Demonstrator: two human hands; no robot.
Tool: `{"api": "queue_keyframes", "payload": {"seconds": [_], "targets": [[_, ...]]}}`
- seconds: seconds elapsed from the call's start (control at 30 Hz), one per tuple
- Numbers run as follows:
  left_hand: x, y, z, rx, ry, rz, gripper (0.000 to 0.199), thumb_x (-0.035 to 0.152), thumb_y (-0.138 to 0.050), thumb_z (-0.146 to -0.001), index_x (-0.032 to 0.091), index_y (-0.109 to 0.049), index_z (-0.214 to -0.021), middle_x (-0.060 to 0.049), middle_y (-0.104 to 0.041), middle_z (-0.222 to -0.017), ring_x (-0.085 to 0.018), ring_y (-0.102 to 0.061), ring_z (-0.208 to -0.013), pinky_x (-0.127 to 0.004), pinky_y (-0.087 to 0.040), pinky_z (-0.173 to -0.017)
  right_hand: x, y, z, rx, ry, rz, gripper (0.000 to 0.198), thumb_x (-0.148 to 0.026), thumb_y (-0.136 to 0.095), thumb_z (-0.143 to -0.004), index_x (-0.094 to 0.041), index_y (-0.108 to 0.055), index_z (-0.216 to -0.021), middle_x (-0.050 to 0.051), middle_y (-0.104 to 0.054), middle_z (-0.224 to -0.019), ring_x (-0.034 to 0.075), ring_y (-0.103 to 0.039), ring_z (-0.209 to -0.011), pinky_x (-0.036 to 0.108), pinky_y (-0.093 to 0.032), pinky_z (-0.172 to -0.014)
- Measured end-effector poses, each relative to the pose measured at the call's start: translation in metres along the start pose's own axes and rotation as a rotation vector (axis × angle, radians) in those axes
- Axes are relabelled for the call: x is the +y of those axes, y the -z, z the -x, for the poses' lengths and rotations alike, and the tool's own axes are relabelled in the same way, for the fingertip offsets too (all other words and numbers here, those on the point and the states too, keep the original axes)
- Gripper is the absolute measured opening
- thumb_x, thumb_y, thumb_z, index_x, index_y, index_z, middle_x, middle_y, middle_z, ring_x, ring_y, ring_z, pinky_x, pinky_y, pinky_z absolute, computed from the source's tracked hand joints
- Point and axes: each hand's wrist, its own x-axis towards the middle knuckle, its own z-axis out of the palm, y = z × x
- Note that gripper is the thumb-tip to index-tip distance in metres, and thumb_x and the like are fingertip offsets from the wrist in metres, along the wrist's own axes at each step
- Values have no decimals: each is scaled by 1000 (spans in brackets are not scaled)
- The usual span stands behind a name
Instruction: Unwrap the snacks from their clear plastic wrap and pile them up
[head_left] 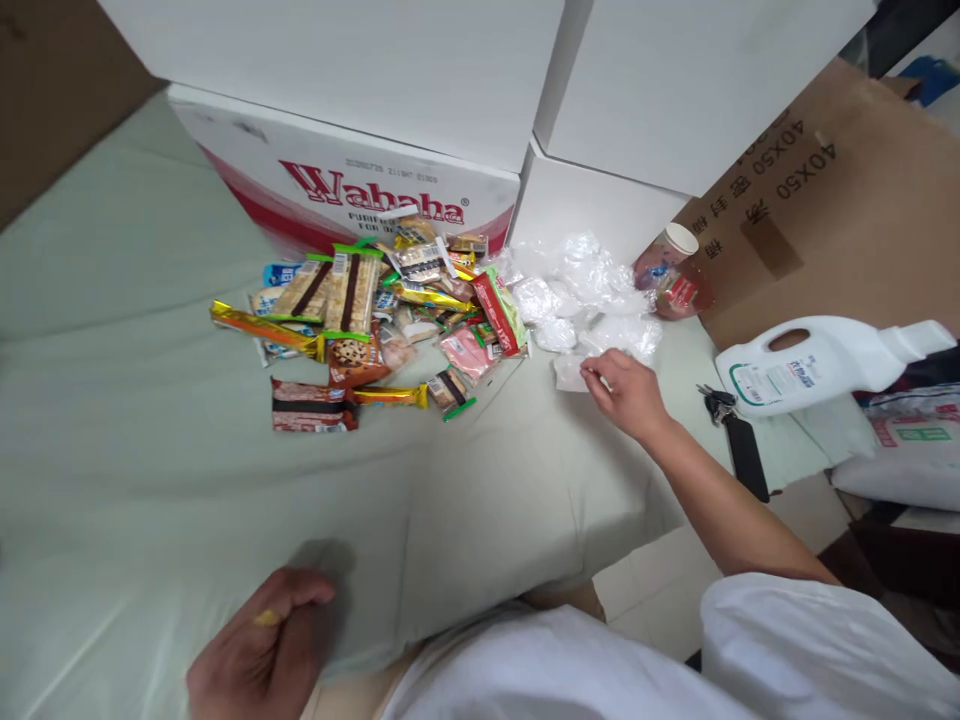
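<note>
Left hand [259, 640], yellow patch on it, curled nearly to a fist over the green sheet [487, 490], lower left, well apart from the goods. Next, heap of wrapped snacks [352, 295] on the sheet, in front of the "Wahaha" carton [360, 175]. Just right of the heap, crumpled clear plastic bags [577, 280]. Right hand [630, 395] at their near edge, thumb and fingertips close together; can't tell if they pinch plastic. Then white-lidded container [664, 262], black case [745, 455] with keys, white bottle [825, 365] lying sideways.
</note>
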Motion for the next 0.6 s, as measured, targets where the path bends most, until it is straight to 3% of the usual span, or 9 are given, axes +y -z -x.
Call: {"api": "queue_keyframes", "payload": {"seconds": [0.07,0.2,0.3,0.4,0.5,0.6], "targets": [[26,-9,-27,-68,-15,116,19,26,-51,-85,25,-65,-72,4,-68,-72,-15,-63,-65,-25,-49,-63,-8,-3,-27,-53,-58,104,33,-33,-43,-105,-22,-74,-114,10,-69,-103,25,-63,-97,31,-43,-74],[65,-46,-96,-126,62,355,17,22,-47,-78,23,-60,-67,4,-58,-62,-15,-54,-61,-26,-43,-60,-13,-18,-86,-328,-143,333,31,-20,-57,-93,-22,-73,-119,14,-69,-119,29,-62,-104,32,-42,-72],[70,-78,-134,-180,-5,501,17,20,-47,-78,22,-62,-72,2,-63,-69,-16,-56,-68,-27,-46,-69,-15,-33,-114,-414,-158,404,29,-11,-62,-86,-18,-76,-110,18,-71,-115,30,-64,-103,33,-43,-73],[60,-98,-146,-267,-61,541,17,18,-49,-78,21,-66,-78,1,-66,-73,-16,-58,-69,-28,-46,-70,-14,-31,-120,-418,-157,429,22,-9,-60,-86,-16,-77,-98,18,-74,-103,29,-66,-95,33,-43,-74],[50,-101,-144,-347,-155,552,17,18,-53,-80,21,-69,-84,-2,-71,-84,-18,-63,-78,-29,-47,-74,-12,-8,-108,-275,-155,389,21,-13,-55,-91,-18,-74,-97,15,-73,-101,27,-67,-90,33,-43,-74],[47,-100,-142,-380,-137,603,14,21,-56,-84,20,-70,-86,-2,-71,-85,-18,-62,-78,-28,-46,-73,-19,16,-83,121,-205,2,14,-26,-58,-92,-21,-70,-96,8,-70,-91,21,-61,-76,32,-44,-69]]}}
